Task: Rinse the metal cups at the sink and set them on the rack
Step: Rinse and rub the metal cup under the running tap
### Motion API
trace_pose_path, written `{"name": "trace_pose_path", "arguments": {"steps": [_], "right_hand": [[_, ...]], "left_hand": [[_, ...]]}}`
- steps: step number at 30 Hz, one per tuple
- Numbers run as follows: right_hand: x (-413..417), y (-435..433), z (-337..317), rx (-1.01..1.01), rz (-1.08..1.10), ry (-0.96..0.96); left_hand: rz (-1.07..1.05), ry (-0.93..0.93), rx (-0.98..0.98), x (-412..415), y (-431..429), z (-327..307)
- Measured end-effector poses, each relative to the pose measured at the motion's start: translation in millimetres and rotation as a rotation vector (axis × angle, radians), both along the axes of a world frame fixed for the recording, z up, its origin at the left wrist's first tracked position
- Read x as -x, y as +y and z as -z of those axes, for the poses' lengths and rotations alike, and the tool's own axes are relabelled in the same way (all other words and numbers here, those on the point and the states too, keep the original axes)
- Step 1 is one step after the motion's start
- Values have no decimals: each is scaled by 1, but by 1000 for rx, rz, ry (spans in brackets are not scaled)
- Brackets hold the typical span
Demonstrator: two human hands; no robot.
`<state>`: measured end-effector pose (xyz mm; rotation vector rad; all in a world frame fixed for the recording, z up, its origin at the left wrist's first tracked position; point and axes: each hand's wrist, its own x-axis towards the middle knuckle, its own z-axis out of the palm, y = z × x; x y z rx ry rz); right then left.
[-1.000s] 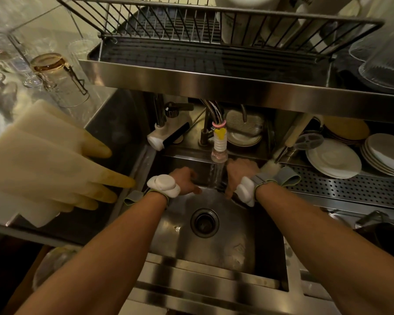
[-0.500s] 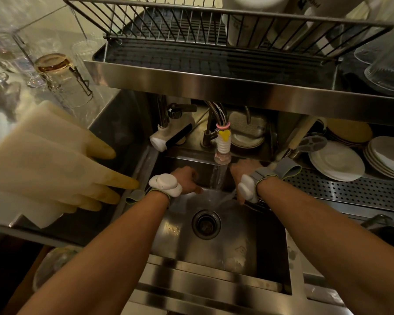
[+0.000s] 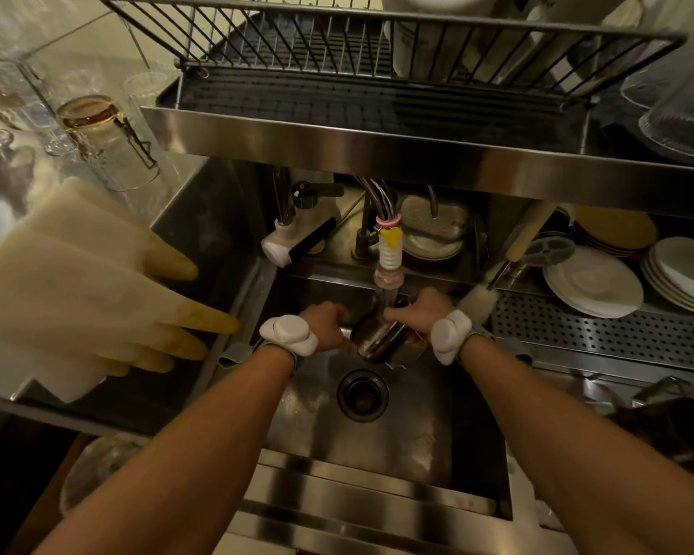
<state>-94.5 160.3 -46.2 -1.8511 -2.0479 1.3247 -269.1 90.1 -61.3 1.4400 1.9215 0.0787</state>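
Looking down from the head view, both hands meet over the steel sink [image 3: 417, 454], directly under the faucet nozzle [image 3: 389, 258]. The metal cup [image 3: 377, 338] is held tilted on its side above the drain [image 3: 362, 395], in the water stream. The right hand [image 3: 419, 312] has its grip closed around the cup's upper side. The left hand [image 3: 325, 324] touches the cup's left edge with its fingers curled; whether that grip bears on the cup cannot be told. Each wrist carries a white band-mounted device.

The wire dish rack [image 3: 377, 50] sits on a steel shelf overhead, its front lip overhanging the faucet base and hiding the rear of the sink. A white container [image 3: 429, 38] stands in the rack. Yellowed rubber gloves [image 3: 97, 286] lie over the left sink edge, just beside the left forearm. An overturned glass jar [image 3: 109, 142] rests on the bench at left. Stacked white plates [image 3: 593, 280] and a bottle brush [image 3: 477, 298] occupy the perforated drainer at right.
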Motion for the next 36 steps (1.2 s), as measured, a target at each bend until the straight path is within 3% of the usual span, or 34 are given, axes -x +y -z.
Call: {"name": "trace_pose_path", "arguments": {"steps": [10,17,24,30,36], "right_hand": [[0,-11,16,352,350,414],[-5,-8,23,357,420,427],[-3,-6,23,341,373,372],[-6,-2,24,411,316,376],[-10,1,22,552,409,599]], "left_hand": [[-56,-96,-84,-2,0,-1],[-120,-186,-140,-5,5,1],[-266,-492,-183,-11,12,-4],[-422,-580,-156,-13,13,-9],[-384,-590,-194,-17,12,-7]]}}
